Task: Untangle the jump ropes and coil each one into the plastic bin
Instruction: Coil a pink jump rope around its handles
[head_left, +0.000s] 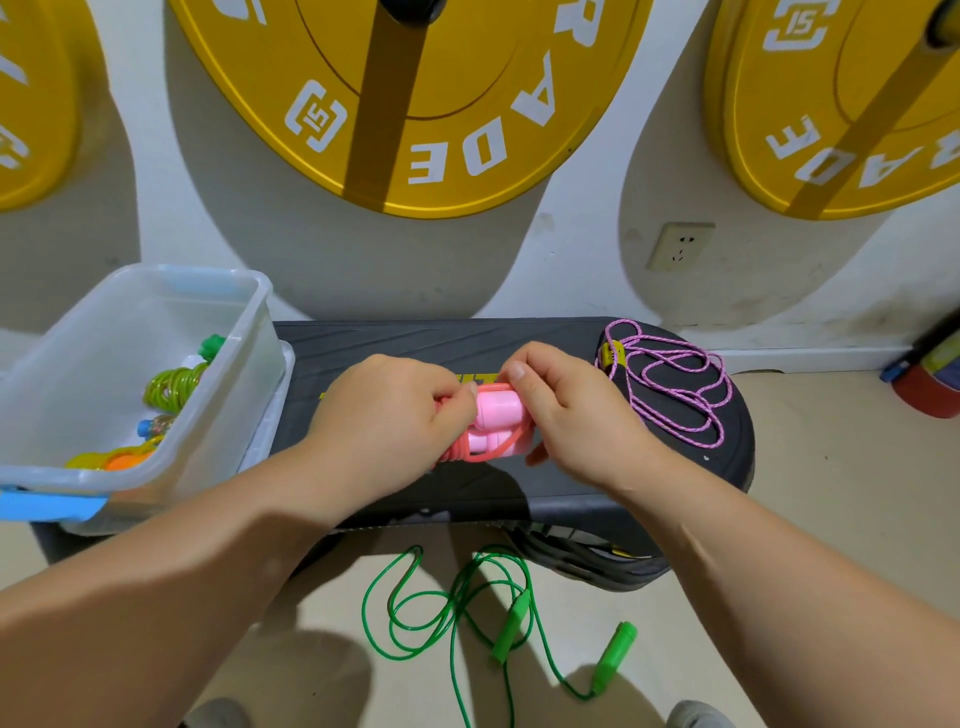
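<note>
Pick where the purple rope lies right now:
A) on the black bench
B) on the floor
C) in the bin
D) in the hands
A: the purple rope lies in loose loops on the black bench, to the right of the right hand, which holds the pink rope instead.

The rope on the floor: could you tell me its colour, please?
The rope is green, handles included; head view.
</note>
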